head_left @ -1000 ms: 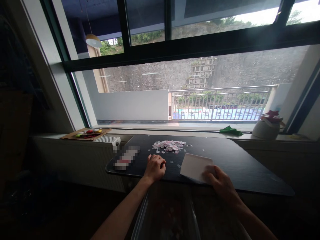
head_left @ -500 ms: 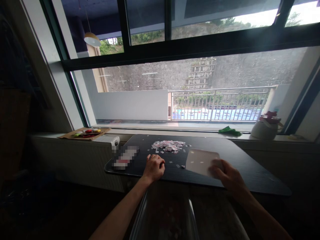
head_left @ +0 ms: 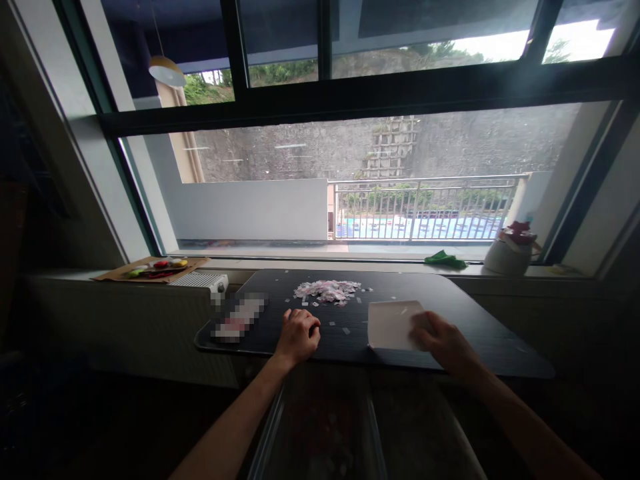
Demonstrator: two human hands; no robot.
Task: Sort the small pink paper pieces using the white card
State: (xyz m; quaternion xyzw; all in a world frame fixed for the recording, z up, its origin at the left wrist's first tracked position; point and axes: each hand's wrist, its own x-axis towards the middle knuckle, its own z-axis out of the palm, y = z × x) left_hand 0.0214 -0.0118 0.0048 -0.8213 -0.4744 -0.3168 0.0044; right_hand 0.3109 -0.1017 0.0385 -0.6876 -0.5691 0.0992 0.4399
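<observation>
My right hand [head_left: 434, 332], slightly blurred, grips the right edge of a flat pale rectangular sheet [head_left: 393, 325] at the front of the dark table [head_left: 480, 327]. The sheet is tilted, and its lower left corner lies close to the tabletop. My left hand [head_left: 299, 335] rests at the table's near edge, fingers curled in, with nothing visible in it. Beyond it lies a loose heap of small whitish-pink paper pieces [head_left: 327, 291]. A few single pieces [head_left: 347, 331] are scattered between the heap and the sheet.
A clear plastic bin [head_left: 374, 427] stands below the table's front edge, its contents dim. A pixelated item [head_left: 241, 319] lies at the table's left. The windowsill behind holds a green cloth [head_left: 445, 260], a white jar [head_left: 507, 257] and brown card with colourful items [head_left: 150, 269].
The view has turned a little to the right. My right hand has shifted and tilted the pale sheet, whose lower edge now sits nearer the table's front. My left hand stays put on the table.
</observation>
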